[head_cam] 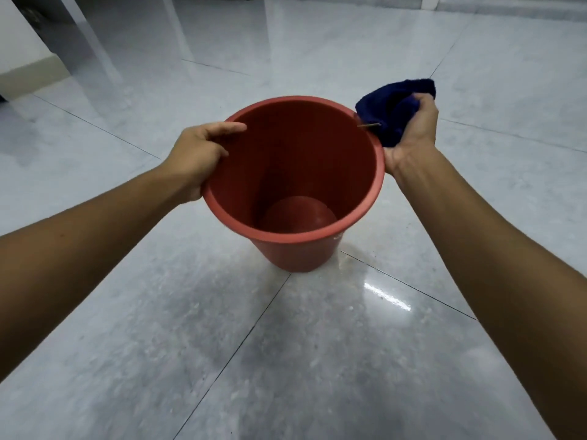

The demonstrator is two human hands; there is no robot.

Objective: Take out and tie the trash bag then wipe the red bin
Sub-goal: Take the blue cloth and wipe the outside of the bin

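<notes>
The red bin (pixel 305 249) stands upright on the tiled floor in the middle of the view, empty inside, with no bag in it. My left hand (pixel 200 154) grips its rim on the left side, thumb lying over the edge. My right hand (pixel 413 131) holds a bunched dark blue cloth (pixel 387 109) against the outside of the rim on the right. No trash bag is in view.
Glossy grey floor tiles (pixel 286 360) surround the bin. White furniture legs (pixel 92 39) stand at the back left, and a pale wall base (pixel 28 71) sits at the far left.
</notes>
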